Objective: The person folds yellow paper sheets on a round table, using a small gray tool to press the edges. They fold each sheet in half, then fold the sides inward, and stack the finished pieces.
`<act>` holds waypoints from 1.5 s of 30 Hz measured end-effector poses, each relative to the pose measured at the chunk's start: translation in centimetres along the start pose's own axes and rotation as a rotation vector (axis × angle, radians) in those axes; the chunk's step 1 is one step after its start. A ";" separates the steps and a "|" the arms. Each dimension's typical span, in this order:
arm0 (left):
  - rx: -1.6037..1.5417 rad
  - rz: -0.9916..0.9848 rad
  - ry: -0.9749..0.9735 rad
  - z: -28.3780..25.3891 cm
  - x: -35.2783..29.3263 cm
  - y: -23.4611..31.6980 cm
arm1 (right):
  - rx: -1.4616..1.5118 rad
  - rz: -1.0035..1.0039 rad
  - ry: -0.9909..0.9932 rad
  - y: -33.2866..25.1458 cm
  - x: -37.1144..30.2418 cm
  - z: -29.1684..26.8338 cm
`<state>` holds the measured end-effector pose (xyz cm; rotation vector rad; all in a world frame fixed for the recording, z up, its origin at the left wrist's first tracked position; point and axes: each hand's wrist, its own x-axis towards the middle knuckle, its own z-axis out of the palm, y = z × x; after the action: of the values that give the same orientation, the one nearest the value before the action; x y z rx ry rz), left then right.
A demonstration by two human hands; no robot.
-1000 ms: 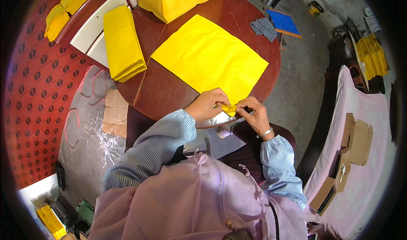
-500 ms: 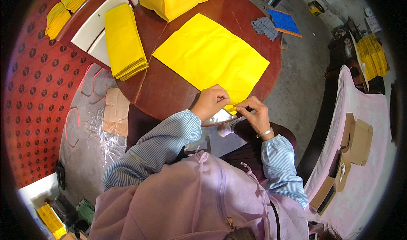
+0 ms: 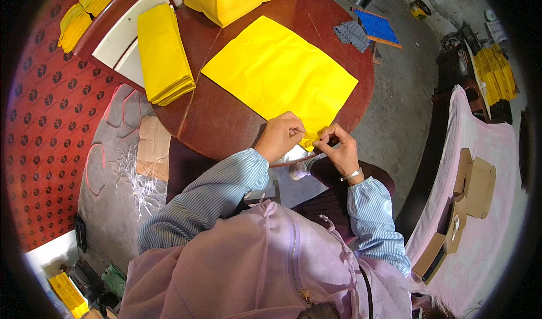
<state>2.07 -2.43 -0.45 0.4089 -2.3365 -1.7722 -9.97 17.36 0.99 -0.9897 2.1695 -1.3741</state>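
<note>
A large yellow sheet [image 3: 282, 65], paper or thin cloth, lies flat and slightly wrinkled on the round reddish-brown table [image 3: 214, 121]. Its near corner reaches the table's front edge, where both my hands work on it. My left hand [image 3: 280, 137] is closed, thumb and fingertips pinching the sheet close to that corner. Just to its right, my right hand [image 3: 340, 152] pinches the corner itself between thumb and forefinger. There the sheet looks creased and bunched. The exact fold between my fingertips is too small to make out. A shiny pale patch [image 3: 296, 154] shows beneath the corner.
Left of the sheet lies a pile of folded yellow sheets [image 3: 164, 54]; a big yellow block [image 3: 237, 0] sits at the back. A grey cloth [image 3: 353, 35] rests near the right rim. Open cardboard boxes [image 3: 474, 186] lie on a pink-covered seat, and white strings [image 3: 144, 178] on the floor.
My right hand's fingers have curled slightly and shifted at the corner, which looks more crumpled. My left hand holds nearly the same place. The whole view has shifted very slightly.
</note>
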 end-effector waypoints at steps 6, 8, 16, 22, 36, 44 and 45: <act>-0.014 -0.002 -0.007 -0.3 0.1 0.0 | -0.134 -0.071 -0.006 -0.3 -0.1 -0.1; -0.031 0.011 -0.019 -0.4 0.2 -0.2 | -0.131 -0.057 0.000 -0.3 -0.1 -0.2; 0.009 0.122 -0.072 -0.8 0.1 -0.7 | -0.096 0.010 0.009 0.1 -0.1 -0.1; -0.005 0.012 -0.012 -0.2 0.0 0.0 | -0.029 -0.011 0.014 0.3 -0.1 0.1; 0.011 0.108 -0.030 -0.6 -0.1 -0.2 | -0.106 0.001 0.012 0.2 0.0 0.0; -0.012 -0.011 0.022 0.0 0.0 0.2 | -0.056 0.001 0.016 0.1 -0.3 0.1; -0.003 -0.002 0.021 0.0 0.0 0.2 | -0.081 -0.011 0.011 0.0 -0.3 0.0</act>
<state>2.04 -2.39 -0.25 0.4278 -2.3196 -1.7635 -9.80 17.57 0.95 -1.0265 2.2468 -1.3092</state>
